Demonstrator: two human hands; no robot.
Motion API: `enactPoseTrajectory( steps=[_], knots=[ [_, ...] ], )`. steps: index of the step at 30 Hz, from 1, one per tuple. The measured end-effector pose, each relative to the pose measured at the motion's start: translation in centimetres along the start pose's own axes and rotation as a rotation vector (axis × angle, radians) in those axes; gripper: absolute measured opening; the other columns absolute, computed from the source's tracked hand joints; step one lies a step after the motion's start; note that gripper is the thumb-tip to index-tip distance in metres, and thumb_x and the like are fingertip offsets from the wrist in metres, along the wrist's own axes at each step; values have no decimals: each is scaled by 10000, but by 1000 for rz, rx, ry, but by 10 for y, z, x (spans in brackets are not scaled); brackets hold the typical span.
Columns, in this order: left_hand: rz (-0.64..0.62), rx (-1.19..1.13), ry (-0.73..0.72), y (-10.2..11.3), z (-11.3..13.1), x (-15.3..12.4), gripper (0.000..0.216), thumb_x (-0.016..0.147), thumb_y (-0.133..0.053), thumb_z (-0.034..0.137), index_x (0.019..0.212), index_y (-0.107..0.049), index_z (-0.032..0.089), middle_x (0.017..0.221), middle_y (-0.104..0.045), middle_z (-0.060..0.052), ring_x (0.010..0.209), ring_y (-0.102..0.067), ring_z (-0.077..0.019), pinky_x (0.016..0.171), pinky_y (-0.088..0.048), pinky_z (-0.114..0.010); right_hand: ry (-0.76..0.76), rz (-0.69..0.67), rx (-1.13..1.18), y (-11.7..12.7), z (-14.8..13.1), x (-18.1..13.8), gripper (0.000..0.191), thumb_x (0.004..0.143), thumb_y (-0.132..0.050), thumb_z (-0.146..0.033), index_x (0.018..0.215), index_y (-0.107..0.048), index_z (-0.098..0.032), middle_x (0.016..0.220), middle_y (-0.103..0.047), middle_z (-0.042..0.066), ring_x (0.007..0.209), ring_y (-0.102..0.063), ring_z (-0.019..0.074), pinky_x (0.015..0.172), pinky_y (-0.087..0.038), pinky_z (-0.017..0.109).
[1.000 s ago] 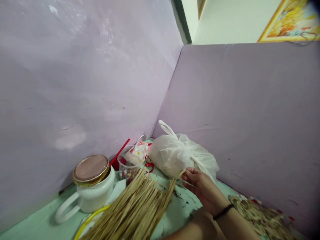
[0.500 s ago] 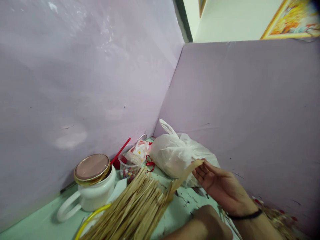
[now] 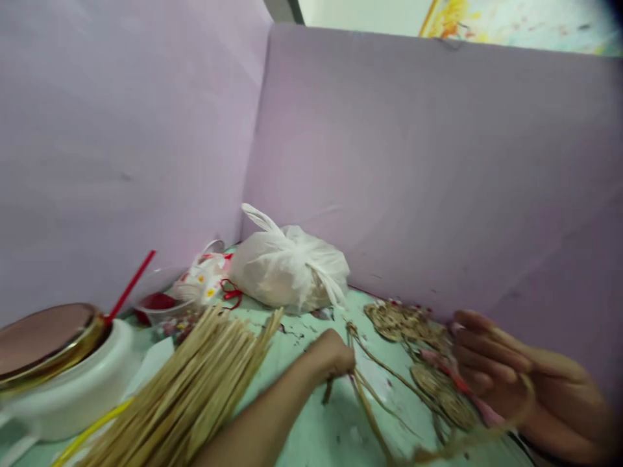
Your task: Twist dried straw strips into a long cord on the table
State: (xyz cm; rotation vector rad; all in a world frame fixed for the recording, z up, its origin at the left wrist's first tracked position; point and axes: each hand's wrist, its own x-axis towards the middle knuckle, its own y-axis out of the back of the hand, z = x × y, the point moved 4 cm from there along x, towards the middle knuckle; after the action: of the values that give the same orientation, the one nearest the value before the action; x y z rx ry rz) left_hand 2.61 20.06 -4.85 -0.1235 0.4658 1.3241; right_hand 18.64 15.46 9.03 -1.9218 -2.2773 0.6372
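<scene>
My left hand [image 3: 332, 358] is closed in a fist on the green table [image 3: 321, 434], gripping the ends of a few tan straw strips [image 3: 370, 415] that run toward me. My right hand [image 3: 506, 379] hovers at the right with curled fingers and a thin straw strip looped round it; the image is blurred there. A thick bundle of straw strips [image 3: 195, 389] lies to the left of my left forearm. Several woven straw pieces [image 3: 409, 322] lie between my hands near the purple wall.
A tied white plastic bag [image 3: 289, 266] sits in the corner. Beside it are a small patterned pouch [image 3: 202, 282], a clear cup with a red straw [image 3: 130, 285], and a white lidded mug [image 3: 63, 376] at far left. Purple panels wall the table on two sides.
The view has swung right. My right hand pulled one strip away from the bundle toward the right. My left hand came forward and closed on strips on the table.
</scene>
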Motion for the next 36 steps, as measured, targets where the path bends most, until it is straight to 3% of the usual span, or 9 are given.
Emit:
enactPoseTrajectory(
  steps=[2, 5, 8, 11, 17, 28, 36],
  knots=[
    [-7, 58, 71, 1, 4, -7, 241, 488, -568, 22, 395, -385, 149, 327, -342, 43, 357, -330, -73, 369, -198, -193, -113, -58, -100, 4, 15, -1, 277, 483, -738, -220, 706, -574, -230, 462, -447, -37, 354, -404, 62, 325, -309, 189],
    [-42, 105, 75, 3, 12, -17, 208, 534, -508, 52, 394, -390, 150, 301, -321, 46, 306, -261, -57, 343, -163, -196, -178, -97, -272, 5, 49, 16, 278, 541, -723, -241, 772, -585, -172, 549, -551, -22, 417, -463, 59, 430, -375, 192],
    [-46, 115, 50, 5, 15, -20, 173, 540, -484, 77, 403, -406, 151, 296, -320, 50, 277, -243, -57, 319, -134, -199, -210, 5, -395, 7, 83, 38, 221, 528, -693, -224, 696, -575, -142, 550, -601, -5, 467, -513, 81, 483, -376, 198],
    [-61, 123, 32, 6, 13, -16, 169, 551, -487, 105, 406, -413, 151, 306, -335, 47, 264, -240, -58, 304, -120, -206, -156, 58, -453, 9, 99, 50, 133, 513, -662, -197, 568, -564, -126, 464, -551, -27, 418, -440, 58, 446, -309, 185],
    [-114, 115, 6, 6, 10, -12, 155, 555, -487, 147, 419, -413, 153, 325, -342, 51, 264, -225, -43, 302, -97, -199, -128, 48, -503, 15, 106, 54, 115, 530, -651, -203, 514, -569, -124, 371, -429, -67, 371, -291, 34, 409, -200, 195],
    [-152, 55, -9, 6, 9, -12, 130, 515, -503, 234, 445, -426, 156, 349, -359, 61, 256, -218, -29, 288, -94, -183, -125, 73, -295, 14, 129, 66, 111, 513, -631, -174, 528, -525, -148, 378, -497, -48, 375, -442, 75, 418, -357, 211],
    [-144, 48, -29, 6, 9, -11, 118, 525, -499, 218, 449, -439, 151, 346, -365, 59, 250, -223, -30, 283, -94, -186, -190, 50, -542, 10, 129, 65, 156, 644, -526, -150, 489, -517, -138, 338, -465, -45, 308, -413, 62, 362, -352, 188]
  ],
)
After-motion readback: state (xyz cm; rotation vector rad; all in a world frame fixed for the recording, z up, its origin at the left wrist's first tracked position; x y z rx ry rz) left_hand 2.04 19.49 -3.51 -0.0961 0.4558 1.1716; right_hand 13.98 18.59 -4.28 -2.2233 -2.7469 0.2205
